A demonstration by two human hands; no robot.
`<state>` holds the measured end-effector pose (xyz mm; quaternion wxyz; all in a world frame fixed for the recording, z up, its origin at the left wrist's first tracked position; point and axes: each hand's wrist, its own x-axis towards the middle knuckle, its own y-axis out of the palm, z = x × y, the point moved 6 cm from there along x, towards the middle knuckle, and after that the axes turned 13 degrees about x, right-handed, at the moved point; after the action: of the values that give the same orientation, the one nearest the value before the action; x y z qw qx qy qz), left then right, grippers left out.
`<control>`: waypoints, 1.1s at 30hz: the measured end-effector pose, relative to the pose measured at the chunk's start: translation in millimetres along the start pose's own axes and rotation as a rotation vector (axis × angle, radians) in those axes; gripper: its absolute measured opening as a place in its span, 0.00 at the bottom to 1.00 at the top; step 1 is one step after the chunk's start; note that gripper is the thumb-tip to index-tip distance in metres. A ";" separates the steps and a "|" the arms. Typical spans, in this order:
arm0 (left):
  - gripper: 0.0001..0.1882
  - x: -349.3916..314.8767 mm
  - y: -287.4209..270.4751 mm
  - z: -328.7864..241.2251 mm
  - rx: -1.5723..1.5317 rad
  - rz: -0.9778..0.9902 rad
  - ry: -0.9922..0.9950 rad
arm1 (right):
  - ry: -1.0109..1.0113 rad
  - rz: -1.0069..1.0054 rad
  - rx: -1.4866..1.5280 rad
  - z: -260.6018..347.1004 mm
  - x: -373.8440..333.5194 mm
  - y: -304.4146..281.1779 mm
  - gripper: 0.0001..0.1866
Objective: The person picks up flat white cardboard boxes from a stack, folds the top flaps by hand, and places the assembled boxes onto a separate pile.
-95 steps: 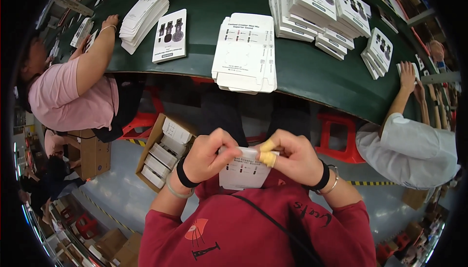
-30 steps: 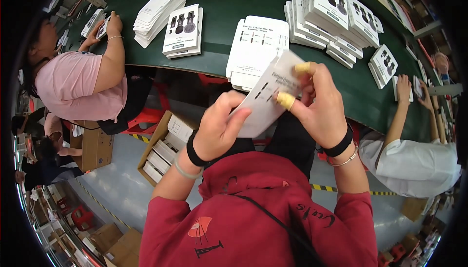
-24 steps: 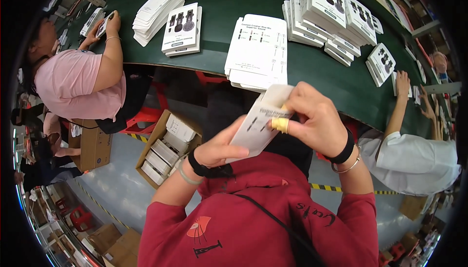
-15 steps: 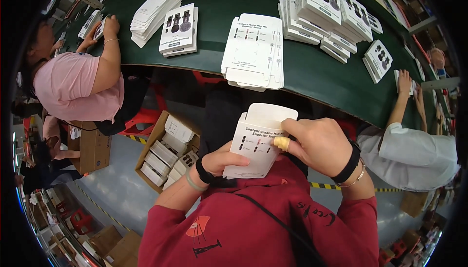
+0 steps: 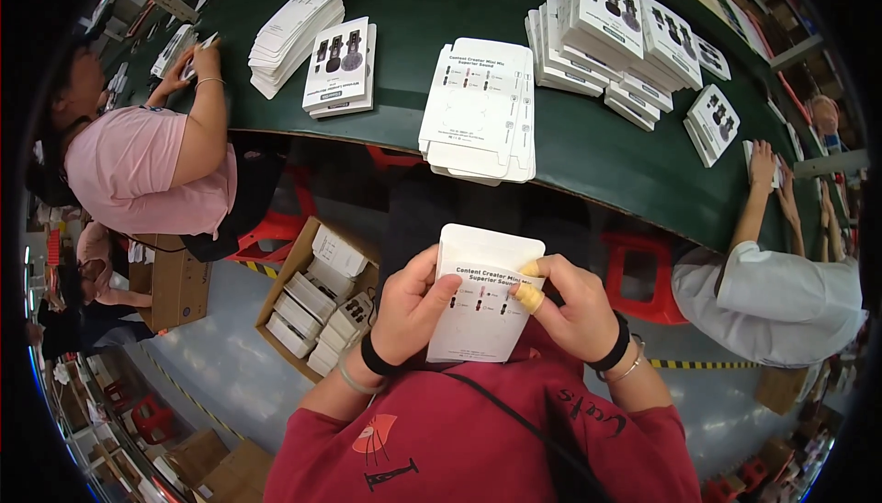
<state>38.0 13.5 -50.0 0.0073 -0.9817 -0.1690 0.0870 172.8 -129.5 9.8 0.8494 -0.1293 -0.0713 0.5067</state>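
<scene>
In front of my red shirt I hold a white printed carton (image 5: pixel 482 319) whose top flap stands up, uncreased over the opening. My left hand (image 5: pixel 409 305) grips its left edge, thumb lying on the printed face. On the other side my right hand (image 5: pixel 574 310) pinches the upper right edge; yellow tape wraps its thumb and a finger. Straight ahead at the table's edge lies a stack of flat white cartons (image 5: pixel 478 103) with the same print. Whatever is inside the held carton is hidden.
Finished-looking boxes are piled on the green table (image 5: pixel 404 53), at the right (image 5: pixel 597 25) and left (image 5: pixel 340 67). A cardboard box (image 5: pixel 317 305) of white cartons stands on the floor. Co-workers sit left (image 5: pixel 152 163) and right (image 5: pixel 772 310); a red stool (image 5: pixel 638 273) is nearby.
My right hand has come down and inward from the carton's top, and my left hand has moved up its left edge. The carton sits slightly lower and straighter.
</scene>
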 end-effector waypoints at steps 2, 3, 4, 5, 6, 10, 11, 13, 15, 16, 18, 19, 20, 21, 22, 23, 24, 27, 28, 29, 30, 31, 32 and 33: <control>0.19 -0.9 -2.6 -10.3 -0.009 -0.242 0.102 | 0.002 0.007 -0.007 -3.5 -4.6 3.5 0.12; 0.19 -0.7 -0.8 -9.5 -0.008 -0.242 0.104 | 0.041 -0.084 0.118 -8.9 -8.7 0.4 0.14; 0.19 -1.0 -0.7 -9.6 -0.012 -0.266 0.141 | 0.080 -0.174 0.244 -14.8 -12.6 -2.6 0.17; 0.18 -1.3 -1.0 -9.7 -0.016 -0.290 0.178 | 0.118 -0.264 0.370 -20.3 -14.8 -6.2 0.19; 0.18 -1.5 -2.1 -10.8 -0.020 -0.313 0.215 | 0.115 -0.264 0.369 -21.3 -12.3 -7.4 0.19; 0.17 -2.8 -2.0 -21.7 0.239 -0.218 0.390 | 0.317 -0.090 1.019 -35.3 4.1 4.1 0.23; 0.17 -2.8 -4.0 -21.4 0.239 -0.216 0.391 | 0.365 -0.026 1.112 -36.9 7.1 8.1 0.22; 0.16 -2.2 -5.1 -18.7 0.241 -0.149 0.343 | 0.464 0.114 1.296 -36.7 9.9 17.7 0.20; 0.16 -2.3 -3.5 -16.2 0.243 -0.116 0.317 | 0.393 0.090 1.110 -31.4 13.0 15.8 0.20; 0.15 -2.8 -3.3 -14.0 0.238 -0.132 0.304 | 0.322 0.063 0.922 -26.5 14.9 12.6 0.19; 0.13 -2.9 -2.6 -11.6 0.227 -0.158 0.281 | 0.251 0.031 0.733 -20.4 15.8 6.1 0.18; 0.13 -2.5 1.1 -11.1 0.225 -0.153 0.282 | 0.148 0.096 0.551 -13.8 16.1 2.2 0.17; 0.14 -2.5 2.6 -11.0 0.126 -0.208 0.297 | 0.048 0.156 0.366 -8.2 15.7 -1.2 0.17; 0.15 -2.3 4.5 -11.5 0.025 -0.261 0.311 | -0.049 0.213 0.178 -3.4 14.9 -2.0 0.16; 0.16 -0.7 6.6 -12.5 -0.080 -0.302 0.325 | -0.041 0.193 0.171 -3.5 16.2 -5.4 0.16; 0.16 0.0 9.4 -15.0 -0.090 -0.279 0.328 | -0.137 0.200 0.191 3.4 19.3 -4.5 0.16; 0.18 0.5 9.0 -14.8 -0.110 -0.291 0.287 | -0.227 0.200 0.203 8.7 20.4 -4.6 0.16; 0.21 0.1 3.5 -14.9 -0.154 -0.281 0.206 | -0.280 0.174 0.233 6.7 17.8 -2.6 0.16; 0.22 -0.8 2.7 -17.3 -0.027 -0.229 0.216 | -0.258 0.177 0.275 3.1 17.4 -0.1 0.16; 0.24 -0.1 0.0 -19.0 0.103 -0.180 0.230 | -0.240 0.181 0.319 1.2 17.8 0.9 0.17; 0.26 1.9 -2.3 -20.7 0.233 -0.133 0.246 | -0.235 0.160 0.308 2.4 17.0 -0.9 0.17; 0.26 5.4 -7.9 -22.4 0.228 -0.114 0.254 | -0.210 0.159 0.242 4.2 16.1 -1.6 0.17; 0.26 7.6 -12.2 -24.3 0.326 -0.072 0.268 | -0.186 0.162 0.179 6.1 14.8 -1.4 0.16; 0.26 9.7 -15.5 -27.0 0.425 -0.031 0.283 | -0.162 0.167 0.116 7.2 13.8 -1.7 0.16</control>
<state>46.5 31.8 -24.3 0.2387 -0.9577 -0.1595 -0.0180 179.0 -117.1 17.0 0.8019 -0.0442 -0.0992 0.5875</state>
